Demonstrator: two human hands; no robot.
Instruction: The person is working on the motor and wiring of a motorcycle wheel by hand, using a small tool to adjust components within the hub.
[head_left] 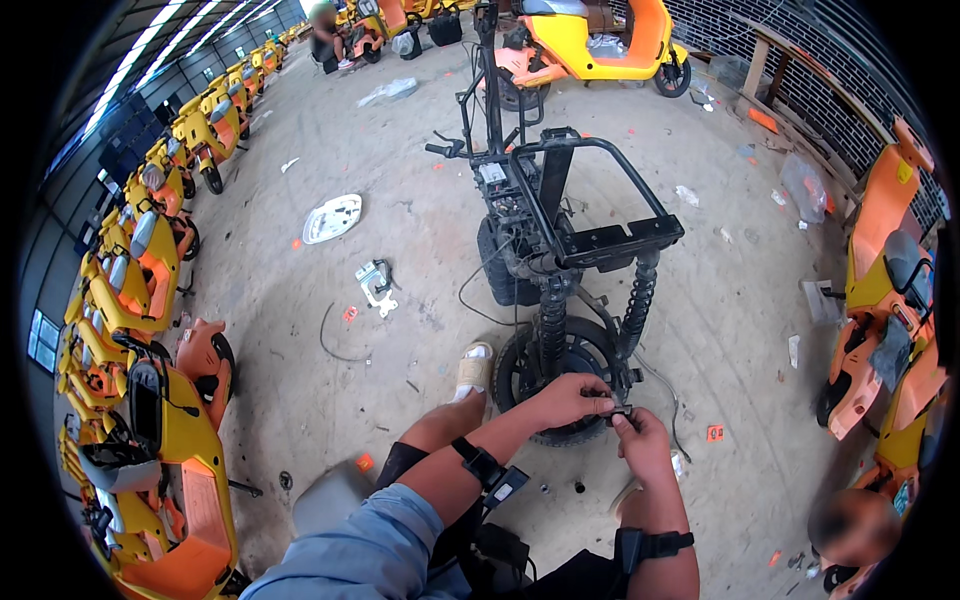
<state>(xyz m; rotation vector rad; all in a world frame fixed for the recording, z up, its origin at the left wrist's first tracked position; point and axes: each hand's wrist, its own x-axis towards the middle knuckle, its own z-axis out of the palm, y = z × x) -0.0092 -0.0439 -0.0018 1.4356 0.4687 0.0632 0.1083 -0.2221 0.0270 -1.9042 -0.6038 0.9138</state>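
Both my hands meet in front of a stripped black scooter frame (pixel 555 190), over its rear wheel (pixel 515 375). Between my fingertips is a small dark part (pixel 622 410), too small to name. My left hand (pixel 580 398) reaches in with its fingers closed on one side of the part. On the other side my right hand (pixel 642 436) pinches it with thumb and fingers. Above the wheel stand a left spring shock absorber (pixel 552 320) and a right one (pixel 642 295). A black cable (pixel 675 390) trails from the wheel onto the floor.
Left of the frame lie a white panel (pixel 332 218), a metal bracket (pixel 377 288) and a loose cable (pixel 328 338). Yellow-orange scooters (pixel 185 490) line the left side; another scooter (pixel 600 45) stands ahead. A person (pixel 855 530) is at lower right, another person (pixel 328 40) far back.
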